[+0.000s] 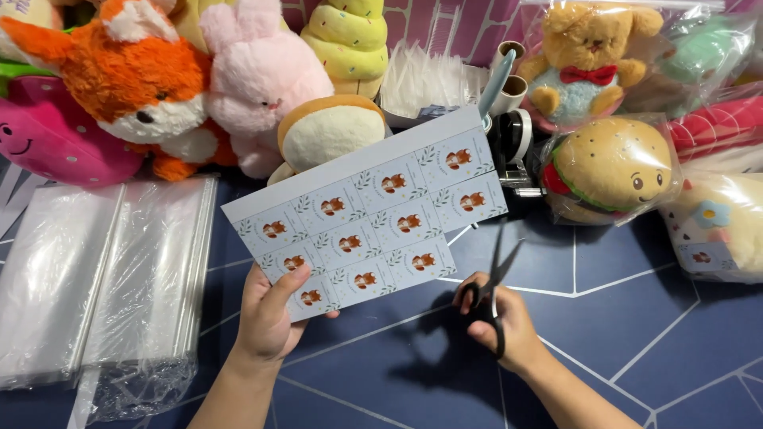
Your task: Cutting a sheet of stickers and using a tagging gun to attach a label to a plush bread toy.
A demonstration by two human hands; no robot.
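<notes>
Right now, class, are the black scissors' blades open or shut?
Open: the black scissors in the right hand show two blades spread in a V.

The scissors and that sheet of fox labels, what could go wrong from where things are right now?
1. The left hand pinches the label sheet only at its lower corner, so the far end may sag or twist and a cut could run crooked through a label.
2. The scissors in the right hand are open, blades pointing at the sheet; the left thumb lies on the sheet and could be nicked.
3. The tape dispenser sits just behind the sheet and could be knocked.
</notes>
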